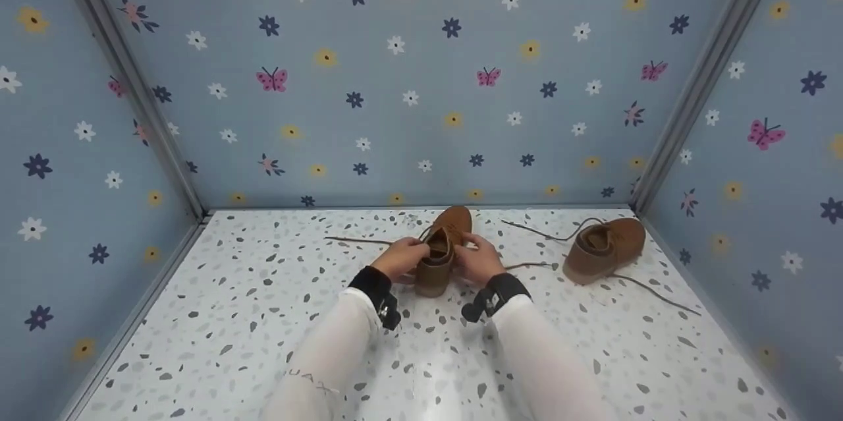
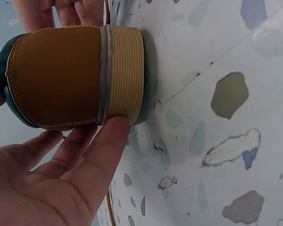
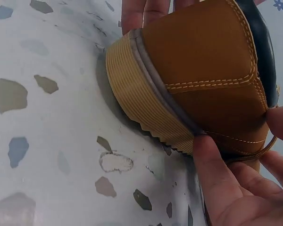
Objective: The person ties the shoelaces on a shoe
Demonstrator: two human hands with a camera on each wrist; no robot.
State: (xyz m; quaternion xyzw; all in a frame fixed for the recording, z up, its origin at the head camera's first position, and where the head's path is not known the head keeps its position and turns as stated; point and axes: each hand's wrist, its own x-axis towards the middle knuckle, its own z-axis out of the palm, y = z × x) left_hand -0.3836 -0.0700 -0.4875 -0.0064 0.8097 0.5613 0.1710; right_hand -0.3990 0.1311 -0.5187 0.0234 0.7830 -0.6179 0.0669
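Brown shoe is gripped by left hand and right hand; loose lace could get trapped if shoe's shifted over it.

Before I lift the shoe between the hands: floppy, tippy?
The shoe likely keeps its shape: the heel looks upright and uncreased. Its thick, broad sole probably resists tipping when pushed. The laces look thin and trail loosely over the floor, so they may drag.

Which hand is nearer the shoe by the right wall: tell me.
Right. The right hand is left of that shoe, apart from it; the left hand is farther left, across the middle shoe.
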